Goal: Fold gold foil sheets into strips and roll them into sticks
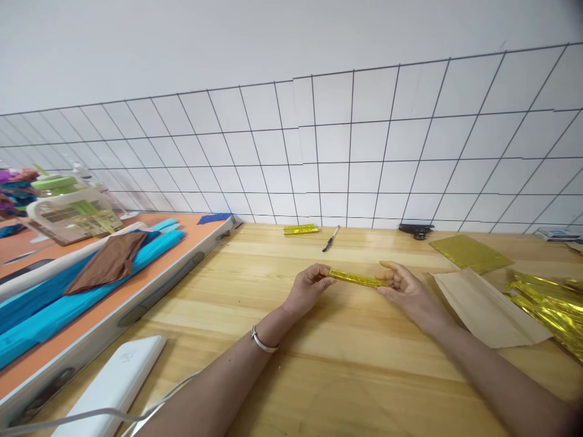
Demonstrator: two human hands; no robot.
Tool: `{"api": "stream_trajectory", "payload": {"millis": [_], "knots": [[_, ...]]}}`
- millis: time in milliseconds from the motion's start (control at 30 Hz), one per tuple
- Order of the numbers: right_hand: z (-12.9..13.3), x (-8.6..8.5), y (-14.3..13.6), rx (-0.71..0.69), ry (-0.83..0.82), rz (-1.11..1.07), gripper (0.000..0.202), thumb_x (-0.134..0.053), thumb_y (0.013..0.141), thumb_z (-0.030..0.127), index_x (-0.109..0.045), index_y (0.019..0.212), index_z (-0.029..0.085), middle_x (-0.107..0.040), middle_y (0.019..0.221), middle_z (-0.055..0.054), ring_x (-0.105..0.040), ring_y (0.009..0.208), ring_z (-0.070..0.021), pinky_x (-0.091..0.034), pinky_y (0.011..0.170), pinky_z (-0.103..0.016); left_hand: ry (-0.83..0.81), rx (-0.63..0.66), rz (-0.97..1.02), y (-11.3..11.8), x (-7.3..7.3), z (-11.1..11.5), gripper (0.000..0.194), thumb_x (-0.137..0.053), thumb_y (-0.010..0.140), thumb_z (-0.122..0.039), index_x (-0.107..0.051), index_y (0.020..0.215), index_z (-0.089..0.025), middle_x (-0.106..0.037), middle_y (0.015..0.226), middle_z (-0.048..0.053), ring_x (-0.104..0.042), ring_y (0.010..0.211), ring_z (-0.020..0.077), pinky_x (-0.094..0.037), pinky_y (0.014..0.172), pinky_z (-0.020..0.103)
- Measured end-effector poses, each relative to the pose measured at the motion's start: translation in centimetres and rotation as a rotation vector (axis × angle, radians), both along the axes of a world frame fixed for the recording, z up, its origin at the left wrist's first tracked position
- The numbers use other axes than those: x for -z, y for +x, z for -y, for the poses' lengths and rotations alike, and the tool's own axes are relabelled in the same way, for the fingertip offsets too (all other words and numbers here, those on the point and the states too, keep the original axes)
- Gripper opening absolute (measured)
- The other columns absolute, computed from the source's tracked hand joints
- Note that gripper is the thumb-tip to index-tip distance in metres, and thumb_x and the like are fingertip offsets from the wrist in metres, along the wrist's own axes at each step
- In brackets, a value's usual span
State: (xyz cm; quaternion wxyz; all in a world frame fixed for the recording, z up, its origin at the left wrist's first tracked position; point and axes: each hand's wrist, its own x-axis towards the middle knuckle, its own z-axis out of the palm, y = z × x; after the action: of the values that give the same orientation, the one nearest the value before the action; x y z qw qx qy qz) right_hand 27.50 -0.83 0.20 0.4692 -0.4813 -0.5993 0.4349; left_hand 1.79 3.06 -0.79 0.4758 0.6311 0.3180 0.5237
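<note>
Above the wooden table, a thin stick wrapped in shiny gold foil (358, 278) lies almost level between my two hands. Its left end is pinched between the thumb and fingers of my left hand (313, 284), which has a metal bangle at the wrist. My right hand (404, 291) holds the other end, thumb below and curled fingers behind, with the index finger lifted off. More gold foil (300, 229), folded into a narrow piece, rests at the back of the table near the wall. A pen (331, 239) lies to the right of that piece.
On the right are a gold sheet (472, 254), brown paper (492, 309) and crumpled gold foil (549, 312). A black clip-like object (416, 230) sits by the wall. At left, a white power bank (116, 385) with a cable lies beside an orange surface (200, 238) bearing blue rolls (150, 255).
</note>
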Motion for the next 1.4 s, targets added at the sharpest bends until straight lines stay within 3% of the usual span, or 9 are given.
{"api": "stream_trajectory", "payload": {"millis": [300,400,500,633,733,867,1067,1267,1400], "knots": [[0.1,1.8,0.1,-0.047,0.569,0.729,0.030,-0.049,0.086,0.023,-0.054,0.115,0.027,-0.062,0.106,-0.004,-0.057,0.098,-0.0190,-0.047,0.086,-0.034,0.201,-0.045,-0.455,-0.1,0.1,1.1,0.036,-0.065,0.075,-0.024,-0.045,0.104,-0.021,-0.061,0.089,0.002,-0.058,0.080,0.0135,-0.047,0.076,0.029],[0.1,1.6,0.2,-0.047,0.651,0.871,0.032,-0.048,0.087,0.022,-0.051,0.119,0.024,-0.062,0.108,-0.006,-0.056,0.099,-0.0209,-0.046,0.087,-0.038,0.212,-0.022,-0.550,0.0,0.0,1.4,0.048,-0.066,0.073,-0.024,-0.040,0.113,-0.024,-0.062,0.094,0.003,-0.059,0.083,0.0147,-0.048,0.077,0.030],[0.1,1.5,0.1,-0.054,0.676,0.936,0.031,-0.046,0.088,0.021,-0.051,0.118,0.023,-0.062,0.107,-0.006,-0.055,0.098,-0.0211,-0.047,0.086,-0.038,0.176,-0.104,-0.617,0.0,-0.1,1.4,0.039,-0.066,0.073,-0.028,-0.044,0.105,-0.024,-0.061,0.089,0.001,-0.060,0.081,0.0152,-0.048,0.076,0.031],[0.0,1.6,0.1,-0.063,0.672,0.936,0.029,-0.046,0.088,0.022,-0.053,0.117,0.024,-0.062,0.107,-0.006,-0.055,0.098,-0.0209,-0.047,0.086,-0.039,0.169,-0.185,-0.629,-0.1,0.0,1.3,0.054,-0.072,0.067,-0.033,-0.043,0.112,-0.023,-0.059,0.102,0.004,-0.059,0.092,0.0184,-0.047,0.084,0.035],[0.1,1.3,-0.1,-0.123,0.632,0.908,0.030,-0.052,0.086,0.029,-0.054,0.115,0.024,-0.062,0.107,-0.007,-0.054,0.099,-0.0221,-0.047,0.086,-0.039,0.226,-0.103,-0.656,0.0,0.0,1.3,0.071,-0.072,0.068,-0.033,-0.036,0.128,-0.025,-0.055,0.116,0.008,-0.054,0.104,0.0208,-0.044,0.090,0.036],[0.3,0.8,0.0,-0.190,0.580,0.799,0.035,-0.056,0.083,0.037,-0.055,0.115,0.024,-0.061,0.108,-0.007,-0.054,0.099,-0.0224,-0.046,0.087,-0.040,0.385,0.037,-0.811,0.2,-0.1,1.4,0.050,-0.065,0.076,-0.034,-0.048,0.123,-0.026,-0.059,0.112,0.007,-0.053,0.104,0.0227,-0.042,0.091,0.037],[-0.1,0.8,0.7,0.017,0.361,0.475,0.028,-0.045,0.089,0.039,-0.059,0.107,0.024,-0.063,0.104,-0.006,-0.058,0.096,-0.0194,-0.047,0.085,-0.034,0.501,0.109,-0.847,0.7,-0.1,1.6,0.029,-0.057,0.083,-0.032,-0.058,0.111,-0.024,-0.063,0.103,0.006,-0.055,0.099,0.0215,-0.042,0.089,0.035],[-0.8,1.6,1.2,0.087,0.291,0.397,0.031,-0.044,0.087,0.043,-0.062,0.105,0.025,-0.065,0.104,-0.005,-0.059,0.096,-0.0217,-0.047,0.087,-0.037,0.543,0.108,-0.867,1.2,-0.2,1.9,0.027,-0.053,0.084,-0.024,-0.059,0.110,-0.025,-0.065,0.099,0.007,-0.057,0.096,0.0214,-0.043,0.087,0.035],[-1.0,2.0,1.5,0.105,0.262,0.415,0.031,-0.048,0.084,0.044,-0.062,0.105,0.026,-0.066,0.102,-0.003,-0.061,0.091,-0.0218,-0.050,0.079,-0.036,0.472,0.000,-0.817,0.3,-0.6,-0.1,0.027,-0.059,0.078,-0.022,-0.063,0.105,-0.025,-0.066,0.096,0.005,-0.058,0.092,0.0196,-0.045,0.086,0.033]]}}
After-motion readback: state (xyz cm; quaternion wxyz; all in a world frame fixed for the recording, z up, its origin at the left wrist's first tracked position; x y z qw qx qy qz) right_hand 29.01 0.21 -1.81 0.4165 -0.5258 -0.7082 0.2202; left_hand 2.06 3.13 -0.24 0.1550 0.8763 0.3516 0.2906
